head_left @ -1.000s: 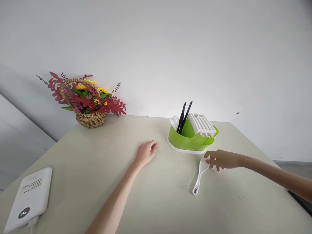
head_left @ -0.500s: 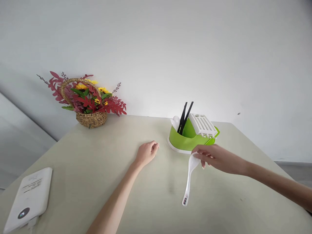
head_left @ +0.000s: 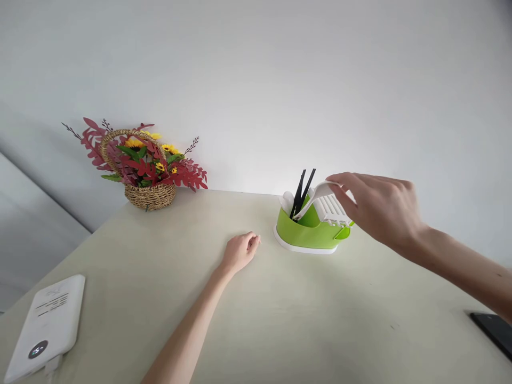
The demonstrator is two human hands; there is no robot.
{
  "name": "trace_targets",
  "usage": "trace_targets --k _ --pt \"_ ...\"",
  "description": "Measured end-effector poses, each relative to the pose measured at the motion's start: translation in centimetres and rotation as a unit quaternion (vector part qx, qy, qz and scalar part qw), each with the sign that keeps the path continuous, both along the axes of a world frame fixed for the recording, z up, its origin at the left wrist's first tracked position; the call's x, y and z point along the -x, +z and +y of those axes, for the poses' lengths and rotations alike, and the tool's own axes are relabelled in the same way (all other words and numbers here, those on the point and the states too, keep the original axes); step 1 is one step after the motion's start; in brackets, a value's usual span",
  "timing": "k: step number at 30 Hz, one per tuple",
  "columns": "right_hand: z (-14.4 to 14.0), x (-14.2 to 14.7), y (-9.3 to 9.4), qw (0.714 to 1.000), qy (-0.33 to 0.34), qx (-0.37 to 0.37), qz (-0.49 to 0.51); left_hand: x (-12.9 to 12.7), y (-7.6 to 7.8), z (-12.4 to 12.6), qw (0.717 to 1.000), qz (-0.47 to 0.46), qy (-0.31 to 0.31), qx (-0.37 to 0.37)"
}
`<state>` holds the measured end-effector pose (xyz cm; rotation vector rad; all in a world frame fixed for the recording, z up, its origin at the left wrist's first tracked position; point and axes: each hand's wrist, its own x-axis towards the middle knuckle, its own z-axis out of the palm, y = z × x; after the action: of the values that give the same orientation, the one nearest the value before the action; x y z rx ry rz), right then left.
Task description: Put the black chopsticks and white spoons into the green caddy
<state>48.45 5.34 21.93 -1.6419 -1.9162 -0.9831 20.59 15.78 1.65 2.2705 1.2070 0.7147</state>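
My right hand pinches a white spoon by its bowl end. The spoon's handle slants down to the left, its tip at the opening of a green utensil holder with a white base. Two black chopsticks and other white spoons stand in the holder's left compartment. On its right side sits a white slotted rack, partly behind my hand. My left hand rests loosely curled on the table, left of the holder, with nothing visible in its fingers.
A wicker basket of artificial red leaves and sunflowers stands at the back left against the wall. A white power bank with a cable lies at the front left. At the right edge lies a black phone. The table meets the wall behind.
My right hand has lifted the spoon from in front of the holder up over it, and the handle tip now reaches the left compartment. My left hand stays put. The phone has come into view.
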Motion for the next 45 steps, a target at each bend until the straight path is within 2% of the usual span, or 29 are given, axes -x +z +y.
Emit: trace_targets --k 8,17,29,38,43,45 --pt "2.6 1.7 -3.5 0.990 0.018 0.089 -0.110 0.0 -0.3 0.1 1.000 0.002 0.003 -0.003" --pt "4.0 2.2 -5.8 0.980 0.022 0.155 -0.127 -0.1 -0.3 0.1 1.000 0.004 0.007 -0.001" --pt "3.6 3.4 -6.1 0.982 0.046 0.163 -0.086 -0.1 -0.4 0.2 1.000 0.004 0.006 -0.004" --pt "2.6 2.2 -6.9 0.972 0.071 0.222 -0.040 -0.2 -0.4 0.1 1.000 0.001 0.005 -0.001" --pt "2.4 1.0 -7.3 0.973 0.139 0.178 -0.044 -0.2 -0.4 0.1 1.000 0.002 0.003 -0.002" --pt "2.4 0.2 -7.4 0.976 0.145 0.157 -0.042 -0.2 -0.4 0.1 1.000 0.004 0.002 -0.002"
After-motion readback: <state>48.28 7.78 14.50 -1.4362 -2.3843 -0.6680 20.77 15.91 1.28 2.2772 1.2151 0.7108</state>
